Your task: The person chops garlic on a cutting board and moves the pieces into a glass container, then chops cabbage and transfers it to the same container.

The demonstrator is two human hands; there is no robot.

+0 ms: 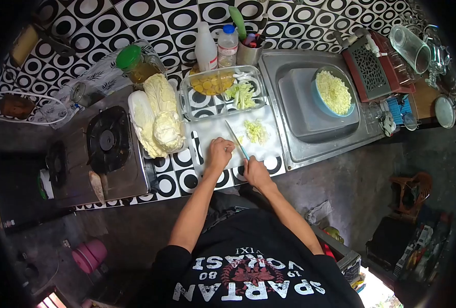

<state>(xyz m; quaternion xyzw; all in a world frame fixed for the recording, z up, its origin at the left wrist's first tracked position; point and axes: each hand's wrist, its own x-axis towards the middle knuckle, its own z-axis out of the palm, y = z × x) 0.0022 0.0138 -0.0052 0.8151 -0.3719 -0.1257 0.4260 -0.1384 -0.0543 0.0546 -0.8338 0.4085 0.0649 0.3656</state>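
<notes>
My right hand (257, 172) is wrapped around the light-blue handle of a knife (234, 134), whose blade points away and to the left over the white cutting board (210, 129). Just left of the blade, my left hand (220, 153) rests on the board with its fingers curled in; whatever is under its fingertips is too small to make out. A pile of chopped cabbage (256, 132) lies on the board to the right of the knife. Behind the board, a clear glass dish (185, 105) holds cut pale-green leaves (241, 95).
Whole napa cabbages (161, 115) sit left of the board, beside the gas stove (122, 177). Right of it, a bowl of shredded cabbage (333, 92) stands on the steel sink (284, 126). Bottles (206, 49) and a utensil cup (249, 53) stand at the back.
</notes>
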